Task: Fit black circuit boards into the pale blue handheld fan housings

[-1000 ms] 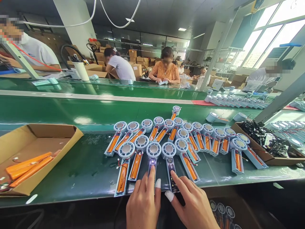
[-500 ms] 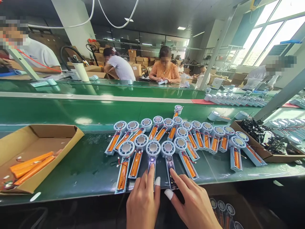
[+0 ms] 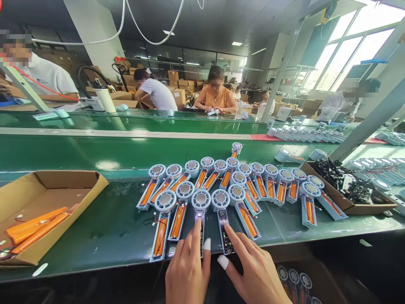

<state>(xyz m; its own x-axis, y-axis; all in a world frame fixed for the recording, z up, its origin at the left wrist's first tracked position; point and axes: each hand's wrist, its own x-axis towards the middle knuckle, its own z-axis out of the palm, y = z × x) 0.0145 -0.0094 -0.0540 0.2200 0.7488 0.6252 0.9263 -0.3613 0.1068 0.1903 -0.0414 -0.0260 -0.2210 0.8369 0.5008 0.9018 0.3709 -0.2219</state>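
Note:
Two light-blue fan units with dark circuit boards lie side by side at the table's front edge. My left hand (image 3: 188, 266) rests its index fingertip on the board of the left unit (image 3: 201, 200), whose small display is lit. On the right unit (image 3: 220, 199), the index finger of my right hand (image 3: 253, 270) touches the board below a small light. Both hands hold nothing, fingers apart, with white covers on the thumbs. Around them lie several similar units with orange batteries and thin wires, such as one (image 3: 161, 236) to the left.
At the left, a cardboard tray (image 3: 79, 207) holds orange batteries. Another box (image 3: 357, 207) at the right holds black parts. Several people sit or stand beyond the green conveyor (image 3: 158, 147). More units lie in a box below the table.
The view has shifted slightly. The display on the right unit, lit earlier, now looks dark, while a small light below it still glows. Both index fingers remain on the boards.

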